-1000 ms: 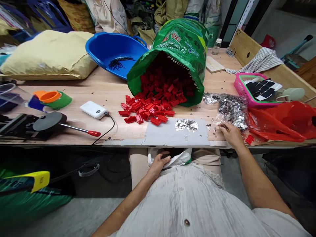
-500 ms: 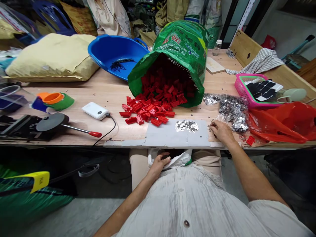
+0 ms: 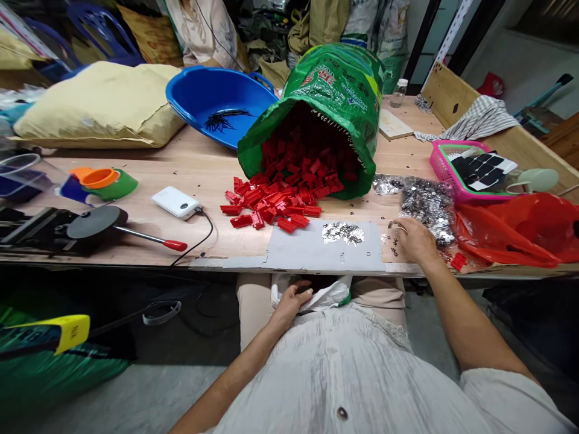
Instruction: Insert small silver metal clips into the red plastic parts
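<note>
My right hand point(image 3: 414, 240) rests on the table edge beside scattered small silver metal bits point(image 3: 392, 240), fingers curled and pinched over them; whether it holds anything is hidden. A small heap of the same silver bits point(image 3: 342, 232) lies on a grey card sheet point(image 3: 312, 250) to its left. A clear bag of silver bits point(image 3: 427, 202) sits just beyond the hand. My left hand point(image 3: 292, 301) is below the table in my lap, fingers closed on a white plastic bag point(image 3: 328, 293). Red plastic pieces point(image 3: 271, 205) spill from a tipped green sack point(image 3: 337, 96).
A blue basin point(image 3: 212, 99), a tan sack point(image 3: 94, 105), a white power bank point(image 3: 175, 202) with cable, stacked coloured funnels point(image 3: 97, 181) and a black press tool point(image 3: 67, 226) stand left. A pink basket point(image 3: 456, 175) and red plastic bag point(image 3: 515, 229) lie right.
My right hand has slid left from the clear bag's edge to the loose silver bits by the grey card. The left hand has stayed on the white bag.
</note>
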Tool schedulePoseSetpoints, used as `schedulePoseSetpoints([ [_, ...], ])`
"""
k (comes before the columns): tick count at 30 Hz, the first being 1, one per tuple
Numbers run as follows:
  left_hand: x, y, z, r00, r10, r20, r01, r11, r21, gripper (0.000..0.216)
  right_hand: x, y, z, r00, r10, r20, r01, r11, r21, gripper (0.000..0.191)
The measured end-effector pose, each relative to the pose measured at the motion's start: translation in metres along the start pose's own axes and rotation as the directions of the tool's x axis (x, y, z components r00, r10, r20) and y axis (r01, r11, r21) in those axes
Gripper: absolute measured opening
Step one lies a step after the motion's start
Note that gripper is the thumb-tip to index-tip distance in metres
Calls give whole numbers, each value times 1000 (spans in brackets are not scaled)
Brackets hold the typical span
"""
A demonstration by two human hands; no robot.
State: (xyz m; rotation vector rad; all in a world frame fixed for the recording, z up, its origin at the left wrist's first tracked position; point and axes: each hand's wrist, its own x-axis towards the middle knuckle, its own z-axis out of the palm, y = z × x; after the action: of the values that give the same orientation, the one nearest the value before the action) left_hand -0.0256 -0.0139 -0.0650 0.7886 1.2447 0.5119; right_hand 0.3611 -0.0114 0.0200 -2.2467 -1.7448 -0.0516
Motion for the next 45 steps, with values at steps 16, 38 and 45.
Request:
schedulePoseSetpoints([
  [16, 2, -5, -1, 999, 27, -29, -27, 1000, 9, 60, 4, 6, 12, 990, -140, 36, 136, 987, 85, 23],
  [38, -4, 5, 4, 984, 168, 60, -177, 966, 191, 47, -14, 20, 20, 994, -91, -55, 100, 977, 190, 26],
  [45, -9, 6, 7, 972, 213, 94, -230, 940, 252, 36, 4, 8, 21, 987, -151, 53, 143, 981, 128, 24],
])
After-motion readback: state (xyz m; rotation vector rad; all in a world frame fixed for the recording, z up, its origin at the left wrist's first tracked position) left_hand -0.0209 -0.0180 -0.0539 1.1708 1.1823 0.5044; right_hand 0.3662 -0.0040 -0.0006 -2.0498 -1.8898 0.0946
